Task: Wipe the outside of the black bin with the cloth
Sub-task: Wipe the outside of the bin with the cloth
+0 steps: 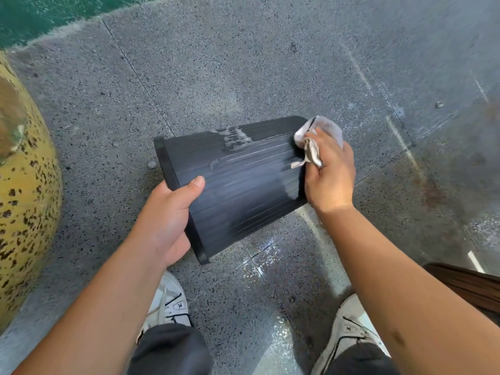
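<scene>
The black bin (238, 180) is held off the floor on its side, its rim to the left and its base to the right. Its ribbed side faces up, with wet, soapy streaks near the far edge. My left hand (165, 220) grips the rim, thumb lying on the outer wall. My right hand (328, 171) clutches a crumpled grey cloth (323, 128) and presses it against the bin's base end at the far right corner.
A speckled grey stone floor (243, 63) lies below, wet and shiny near my two white shoes (169, 301). A large yellow spotted rounded object (27, 198) stands at the left. A green surface (40, 14) borders the floor at the top left.
</scene>
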